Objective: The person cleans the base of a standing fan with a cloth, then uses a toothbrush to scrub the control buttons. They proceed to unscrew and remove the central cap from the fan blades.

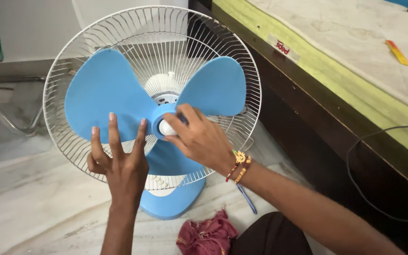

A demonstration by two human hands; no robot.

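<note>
**Blade braced, hub cap gripped**

From where I stand, the table fan sits on the marble floor with its front guard off, so the blue three-lobed blade is bare inside the white wire rear guard. Its blue base peeks out at 6 o'clock under the guard.

The left hand lies flat against the lower-left lobe, its fingers spread wide and holding nothing; it looks placed there to stop the blade from turning. The right hand comes in from 4 o'clock, its fingertips closed round the white hub cap at the blade's centre, a grip suited to twisting it. Thread bracelets circle that wrist.

A crumpled red cloth lies on the floor at 6 o'clock, just beside the base. At 2 o'clock runs a bed with a yellow-edged mattress, a black cable trailing down its dark wooden side.
</note>
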